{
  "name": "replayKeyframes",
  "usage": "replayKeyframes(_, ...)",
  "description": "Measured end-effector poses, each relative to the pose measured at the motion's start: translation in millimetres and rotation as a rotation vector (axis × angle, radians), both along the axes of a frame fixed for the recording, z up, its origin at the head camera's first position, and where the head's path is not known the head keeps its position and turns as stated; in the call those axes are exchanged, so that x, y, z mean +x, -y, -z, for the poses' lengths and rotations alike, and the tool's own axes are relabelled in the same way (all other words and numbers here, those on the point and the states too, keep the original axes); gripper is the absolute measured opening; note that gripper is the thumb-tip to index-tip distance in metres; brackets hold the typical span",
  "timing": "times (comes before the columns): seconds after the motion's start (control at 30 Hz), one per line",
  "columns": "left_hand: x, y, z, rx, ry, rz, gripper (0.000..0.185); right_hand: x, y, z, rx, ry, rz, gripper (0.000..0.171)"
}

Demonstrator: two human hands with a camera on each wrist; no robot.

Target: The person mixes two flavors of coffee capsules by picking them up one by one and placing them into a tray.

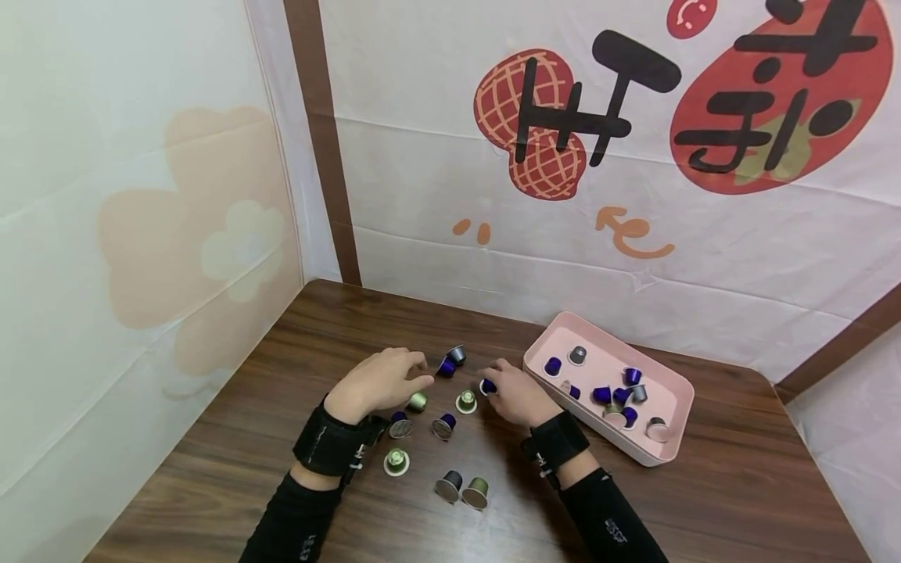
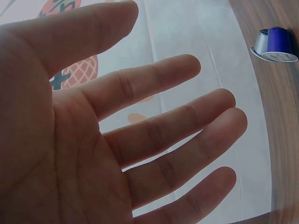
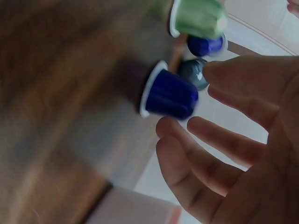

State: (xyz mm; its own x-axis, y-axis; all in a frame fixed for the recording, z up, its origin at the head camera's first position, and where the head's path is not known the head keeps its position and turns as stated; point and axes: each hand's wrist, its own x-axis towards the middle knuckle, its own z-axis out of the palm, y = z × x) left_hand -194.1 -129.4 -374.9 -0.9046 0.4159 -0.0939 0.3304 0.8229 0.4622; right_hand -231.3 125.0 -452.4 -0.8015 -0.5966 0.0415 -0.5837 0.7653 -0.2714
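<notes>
Small dark-blue aluminium coffee capsule (image 1: 488,386) lying on its side on the brown wood-grain bench (image 1: 704,485), right at the fingertips of the right hand (image 1: 516,397), long axis roughly level with the bench top and silver rim turned away from the palm in the right wrist view. Right hand nearer by far, fingers loosely spread beside the capsule, not yet closed round it. Left hand (image 1: 380,381) relaxed and holding nothing, fingers straight, resting further left among other loose capsules; pink rectangular plastic tray (image 1: 670,453) off to the right

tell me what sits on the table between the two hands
In the head view, a green capsule stands between the left hand and the right hand, with bare wooden table around it.
</notes>
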Motion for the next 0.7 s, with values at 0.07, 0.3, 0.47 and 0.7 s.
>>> replayKeyframes(0.07, 0.0, -0.7, 0.8, 0.001, 0.000, -0.001, 0.027, 1.0, 1.4, 3.4, 0.002, 0.002, 0.005, 0.038)
replayKeyframes(0.3, -0.4, -1.7, 2.4, 0.005, 0.011, -0.003, 0.026, 3.6, 1.6, 8.4, 0.039, 0.005, 0.021, 0.032)
replayKeyframes(0.47, -1.1, -1.9, 2.6, 0.004, 0.004, 0.006, 0.024, 4.2, 0.1, 9.6, 0.051, 0.005, 0.032, 0.032)
replayKeyframes(0.7, -2.5, -1.5, 3.2, 0.005, -0.015, 0.022, 0.025, 5.1, -1.7, 7.1, 0.050, -0.006, 0.017, 0.022)
